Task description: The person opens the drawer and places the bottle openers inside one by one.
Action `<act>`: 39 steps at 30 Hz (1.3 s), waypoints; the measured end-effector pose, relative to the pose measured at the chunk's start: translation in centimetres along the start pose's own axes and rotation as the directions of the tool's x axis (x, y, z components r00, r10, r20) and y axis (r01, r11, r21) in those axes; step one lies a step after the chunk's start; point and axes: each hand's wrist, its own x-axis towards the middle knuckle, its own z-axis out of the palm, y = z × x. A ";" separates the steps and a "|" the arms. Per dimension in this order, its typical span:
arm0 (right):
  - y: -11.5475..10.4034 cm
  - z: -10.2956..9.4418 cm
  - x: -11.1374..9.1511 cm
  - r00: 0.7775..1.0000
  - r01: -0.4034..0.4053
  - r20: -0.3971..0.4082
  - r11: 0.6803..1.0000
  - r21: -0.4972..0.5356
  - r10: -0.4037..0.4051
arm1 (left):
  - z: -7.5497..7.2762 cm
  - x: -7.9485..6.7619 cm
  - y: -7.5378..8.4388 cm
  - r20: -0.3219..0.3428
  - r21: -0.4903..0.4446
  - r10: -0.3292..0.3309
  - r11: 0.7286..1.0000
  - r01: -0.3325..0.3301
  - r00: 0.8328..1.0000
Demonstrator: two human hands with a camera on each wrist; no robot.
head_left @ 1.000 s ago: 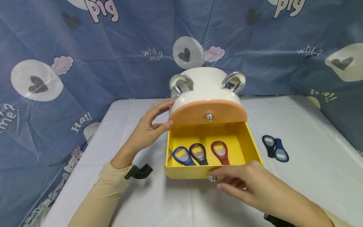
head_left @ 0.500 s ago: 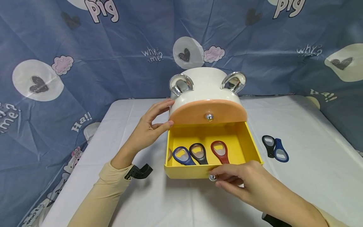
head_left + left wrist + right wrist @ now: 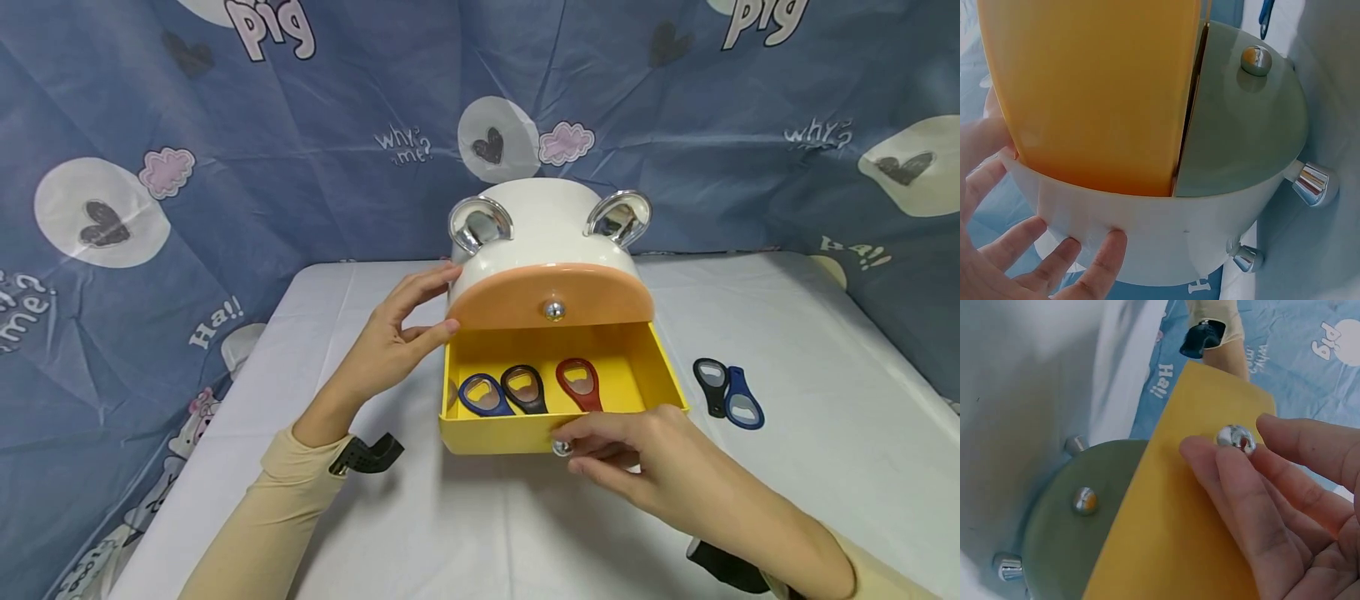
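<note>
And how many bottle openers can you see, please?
5: a blue opener, a black opener and a red opener inside the yellow drawer; another black opener and another blue opener on the white tablecloth, to the right. Others may be hidden inside.

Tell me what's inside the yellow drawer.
A blue opener, a black opener and a red opener, left to right. The yellow drawer hides their lower ends behind its front wall; the orange front above covers anything farther back.
</note>
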 end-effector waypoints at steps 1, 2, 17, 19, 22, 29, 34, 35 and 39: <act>0.1 -0.1 0.1 1.000 0.003 -0.006 1.000 0.003 -0.003 | 0.0 0.1 0.0 0.002 0.002 0.001 1.000 -0.001 1.000; 0.1 -0.1 0.2 1.000 0.009 -0.013 1.000 0.003 -0.009 | 0.1 0.1 0.0 0.003 0.002 0.004 1.000 -0.004 1.000; 1.6 -0.7 3.8 0.996 0.045 -0.076 0.998 -0.036 -0.048 | 0.0 -0.2 -0.3 -0.004 -0.020 0.019 1.000 -0.019 1.000; 1.8 -0.7 4.1 0.996 0.041 -0.082 0.999 -0.031 -0.044 | 0.0 -0.2 -0.2 -0.002 -0.025 0.018 1.000 -0.018 1.000; 2.2 -0.8 4.5 0.995 0.048 -0.092 0.999 -0.026 -0.050 | 0.0 -0.1 -0.2 0.003 -0.031 0.019 0.999 -0.019 1.000; 3.0 -0.9 5.8 0.991 0.066 -0.111 0.998 -0.022 -0.068 | 0.0 -0.2 -0.1 0.017 -0.043 -0.007 0.999 0.008 1.000; 3.4 -0.9 6.6 0.990 0.062 -0.126 0.998 -0.013 -0.063 | 0.0 -0.1 0.0 0.016 -0.039 -0.007 0.999 0.007 1.000; 3.5 -0.9 6.7 0.990 0.060 -0.129 0.998 -0.012 -0.061 | 0.0 -0.1 0.0 0.016 -0.045 -0.005 0.999 0.006 1.000; 3.8 -0.9 7.0 0.990 0.044 -0.135 0.999 -0.001 -0.044 | 0.0 0.0 -0.1 0.019 -0.061 -0.007 0.998 0.008 1.000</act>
